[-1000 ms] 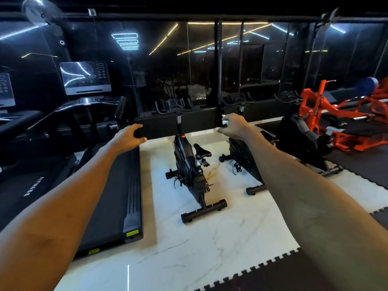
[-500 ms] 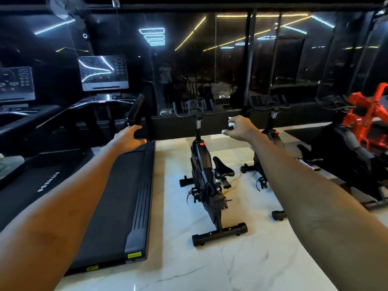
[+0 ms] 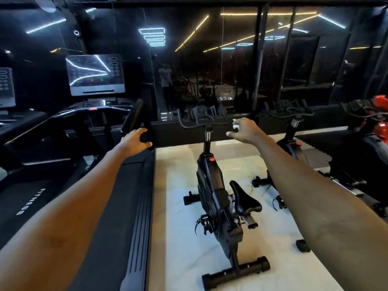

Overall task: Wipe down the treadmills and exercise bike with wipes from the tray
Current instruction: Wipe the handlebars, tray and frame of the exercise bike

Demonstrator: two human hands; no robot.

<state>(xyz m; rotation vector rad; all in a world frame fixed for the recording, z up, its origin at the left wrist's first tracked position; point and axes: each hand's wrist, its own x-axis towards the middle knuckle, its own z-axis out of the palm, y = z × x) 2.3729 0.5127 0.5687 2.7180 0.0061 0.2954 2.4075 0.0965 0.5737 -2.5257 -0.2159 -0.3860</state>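
Progress: seemingly early. Holding right hand (image 3: pixel 244 130) near bike (image 3: pixel 212 185) handlebars, pinching white wipe (image 3: pixel 235 125); hovering left hand (image 3: pixel 134 141), fingers relaxed, near treadmill (image 3: pixel 140 227). Probably needing to wipe all 3 machines yet.

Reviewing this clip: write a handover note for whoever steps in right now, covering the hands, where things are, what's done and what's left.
Left hand: open, reaching by the near treadmill and its handrail; contact unclear.
Right hand: pinches a small white wipe close to the exercise bike handlebars.
Tray: out of view.
Done: wipe in hand; which surfaces are already wiped cannot be told.
Left: probably the bike next, then any unwiped treadmills.
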